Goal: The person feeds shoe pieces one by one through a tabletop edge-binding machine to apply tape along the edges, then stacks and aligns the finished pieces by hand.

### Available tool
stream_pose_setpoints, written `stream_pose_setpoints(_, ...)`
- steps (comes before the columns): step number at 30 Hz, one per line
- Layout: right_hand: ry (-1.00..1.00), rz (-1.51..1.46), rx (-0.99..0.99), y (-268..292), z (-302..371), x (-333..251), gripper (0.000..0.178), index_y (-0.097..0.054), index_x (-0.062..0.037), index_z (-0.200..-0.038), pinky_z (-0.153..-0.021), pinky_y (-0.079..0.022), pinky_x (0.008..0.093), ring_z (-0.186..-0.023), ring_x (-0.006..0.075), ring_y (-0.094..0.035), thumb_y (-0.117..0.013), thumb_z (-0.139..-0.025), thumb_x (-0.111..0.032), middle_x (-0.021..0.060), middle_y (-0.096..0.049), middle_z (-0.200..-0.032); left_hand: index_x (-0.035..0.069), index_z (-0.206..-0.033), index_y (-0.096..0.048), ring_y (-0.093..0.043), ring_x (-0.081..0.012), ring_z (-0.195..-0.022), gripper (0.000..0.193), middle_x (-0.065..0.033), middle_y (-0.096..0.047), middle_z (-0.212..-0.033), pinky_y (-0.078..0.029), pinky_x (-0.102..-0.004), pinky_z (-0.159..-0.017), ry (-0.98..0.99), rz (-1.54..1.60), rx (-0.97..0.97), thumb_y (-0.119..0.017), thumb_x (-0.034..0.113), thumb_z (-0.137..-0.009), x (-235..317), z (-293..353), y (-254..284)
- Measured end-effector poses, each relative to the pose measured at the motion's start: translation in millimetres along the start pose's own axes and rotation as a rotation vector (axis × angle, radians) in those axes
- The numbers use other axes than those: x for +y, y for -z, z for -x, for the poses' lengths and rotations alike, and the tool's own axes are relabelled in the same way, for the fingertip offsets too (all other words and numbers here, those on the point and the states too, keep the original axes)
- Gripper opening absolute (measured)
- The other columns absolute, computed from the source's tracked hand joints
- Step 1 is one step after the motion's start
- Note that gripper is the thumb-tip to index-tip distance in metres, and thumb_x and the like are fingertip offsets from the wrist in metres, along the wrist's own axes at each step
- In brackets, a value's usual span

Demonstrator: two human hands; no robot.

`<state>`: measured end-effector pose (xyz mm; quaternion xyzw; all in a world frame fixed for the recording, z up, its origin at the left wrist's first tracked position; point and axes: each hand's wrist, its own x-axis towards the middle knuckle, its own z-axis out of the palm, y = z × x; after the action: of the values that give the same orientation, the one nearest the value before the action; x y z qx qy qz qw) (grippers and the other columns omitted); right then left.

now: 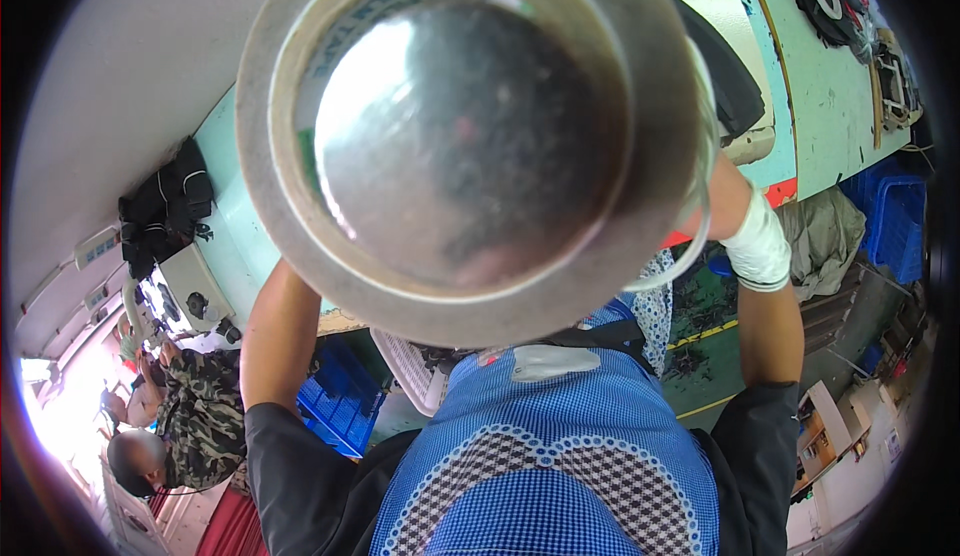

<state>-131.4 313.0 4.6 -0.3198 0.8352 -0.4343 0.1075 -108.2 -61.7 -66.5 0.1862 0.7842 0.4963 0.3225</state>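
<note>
Firstly, the left hand is hidden behind the metal disc (pixel 465 156); its grip cannot be told. The disc fills the near centre. Right hand (pixel 729 199): partly covered, grip likewise undeterminable, white cuff (pixel 760 252) at wrist. Blue crate (pixel 897 224) at right.

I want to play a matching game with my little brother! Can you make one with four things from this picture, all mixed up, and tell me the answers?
Things:
1. Round metal thing
2. Apron
3. Cuff
4. Co-worker's shirt

Clues:
A. White, worn on the person's right arm
B. Camouflage-patterned
C. Filling much of the upper middle of the view
D. Mostly blue and checked

Right pairs: 1-C, 2-D, 3-A, 4-B
</note>
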Motion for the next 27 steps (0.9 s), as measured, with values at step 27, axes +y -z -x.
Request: stream_pose_setpoints(27, -0.016, 0.249, 0.308, -37.9, -0.7, -11.0, 0.010, -0.066, -0.0036, -0.082, -0.059, -0.051, 0.0391, -0.063, 0.0298, -0.061, -0.072, -0.076, -0.007, 0.0103, -0.061, -0.074, 0.007, -0.118, -0.067, -0.063, -0.0195, -0.105, 0.034, -0.0116, -0.068, -0.114, -0.050, -0.0349, -0.093, -0.005, -0.017, -0.033, -0.072, 0.020, -0.087, 5.9, 8.7, 3.4)
